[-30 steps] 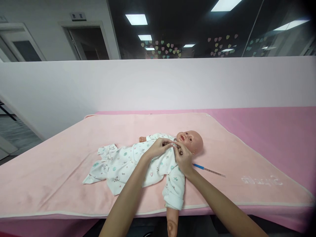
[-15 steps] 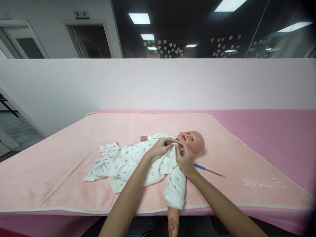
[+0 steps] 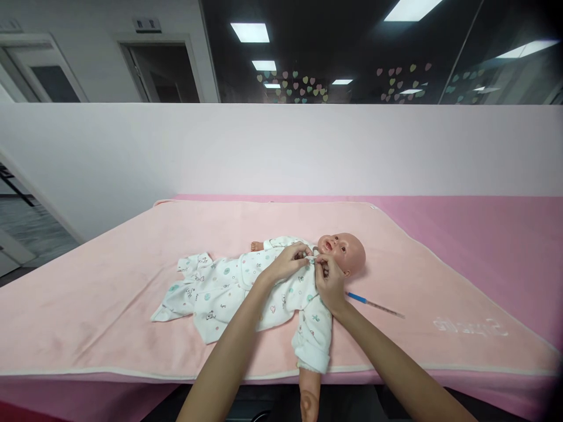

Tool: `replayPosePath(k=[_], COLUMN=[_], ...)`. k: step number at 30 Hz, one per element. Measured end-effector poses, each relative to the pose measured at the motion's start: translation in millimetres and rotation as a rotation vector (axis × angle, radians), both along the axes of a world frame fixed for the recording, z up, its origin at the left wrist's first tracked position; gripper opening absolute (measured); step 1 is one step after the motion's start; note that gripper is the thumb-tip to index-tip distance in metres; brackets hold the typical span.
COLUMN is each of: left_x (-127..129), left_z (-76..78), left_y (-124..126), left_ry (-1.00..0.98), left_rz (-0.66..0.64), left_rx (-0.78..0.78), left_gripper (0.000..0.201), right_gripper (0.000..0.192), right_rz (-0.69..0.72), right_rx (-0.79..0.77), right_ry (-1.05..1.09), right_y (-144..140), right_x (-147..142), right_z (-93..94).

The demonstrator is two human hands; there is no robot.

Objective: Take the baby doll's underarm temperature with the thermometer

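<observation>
We note a pale pink plush blanket [image 3: 109, 293] covering the pink counter [image 3: 484, 228]. On it a plastic baby doll [image 3: 345, 252] lies supine in a white printed cotton romper [image 3: 229, 287]. Our left hand [image 3: 288, 264] and right hand [image 3: 329, 282] both pinch the romper's collar below the chin. A thin blue-tipped thermometer [image 3: 373, 303] lies just beside the doll's head.

Bright ceiling panels — warped edges

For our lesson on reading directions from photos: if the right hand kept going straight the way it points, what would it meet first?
The right hand, at the garment's collar, points up-left; it would probably meet the left hand first, though depth is unclear.
</observation>
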State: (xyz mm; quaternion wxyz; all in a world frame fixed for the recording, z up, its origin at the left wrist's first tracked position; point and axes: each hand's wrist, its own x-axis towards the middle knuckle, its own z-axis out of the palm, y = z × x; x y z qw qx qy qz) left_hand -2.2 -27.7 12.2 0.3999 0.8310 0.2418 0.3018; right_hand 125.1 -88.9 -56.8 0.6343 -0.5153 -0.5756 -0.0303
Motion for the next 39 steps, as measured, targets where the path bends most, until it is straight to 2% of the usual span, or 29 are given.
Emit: replayPosePath(k=[4,11,16,21,29,33,39], left_x=[0.2,-0.1,0.7,1.5,-1.3,-9.5,-30.4], left_z=[-2.2,-7.3,-6.4,-4.3,-0.3,4.3,12.2], left_y=[3.6,7.9,7.7,8.0,4.0,4.3,6.9], left_ry=[-0.021,-0.104,-0.168,-0.188,-0.136,-0.021,0.164], left_rz=[-0.031,-0.082,-0.106,-0.149,-0.133,-0.156,-0.165], left_rx=[-0.049,-0.266,-0.349,-0.387,-0.369,-0.332,-0.194], left_gripper=[0.010,0.008,0.011,0.013,0.015,0.023,0.025], right_gripper=[0.015,0.014,0.013,0.013,0.014,0.015,0.015], right_rz=[0.000,0.006,-0.021,0.024,0.059,0.056,0.036], right_rx=[0.026,0.005,-0.006,-0.030,-0.062,-0.063,-0.062], right_ry=[-0.037,-0.094,-0.071,-0.016,0.039,0.060,0.066], right_y=[-1.0,-2.6,0.1,-0.8,-2.3,-1.9,-0.6], right_x=[-0.8,-3.5,-3.1,-3.1,-2.9,-1.8,-0.4], right_z=[2.2,3.2,1.4,1.7,2.8,1.8,-0.2])
